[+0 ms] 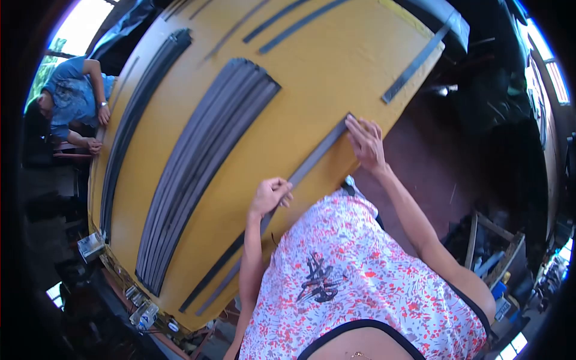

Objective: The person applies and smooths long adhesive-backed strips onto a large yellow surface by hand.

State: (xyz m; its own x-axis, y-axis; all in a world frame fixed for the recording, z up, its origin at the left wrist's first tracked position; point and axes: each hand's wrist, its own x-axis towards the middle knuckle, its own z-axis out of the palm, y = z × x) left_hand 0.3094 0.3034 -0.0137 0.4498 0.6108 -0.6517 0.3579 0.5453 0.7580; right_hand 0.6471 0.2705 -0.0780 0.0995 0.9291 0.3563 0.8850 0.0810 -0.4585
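Note:
A long dark grey strip point(318, 153) lies along the near edge of the yellow table point(312, 90). My left hand point(271, 196) is closed around the strip's middle part, thumb and fingers pressed together. At the strip's far end my right hand point(365, 141) rests with extended fingers, the fingertips touching the end. Further strips point(213, 273) lie at the lower left, partly hidden behind my left forearm. A wide bundle of grey strips point(207, 150) is laid out left of my left hand, apart from it.
Beyond the wide bundle lies a narrower dark bundle point(135, 114). Loose strips point(303, 24) are at the table's top, another point(417, 66) at its right corner. A person in a blue shirt point(75, 96) works at the far left edge. A wooden frame point(495, 240) stands at right.

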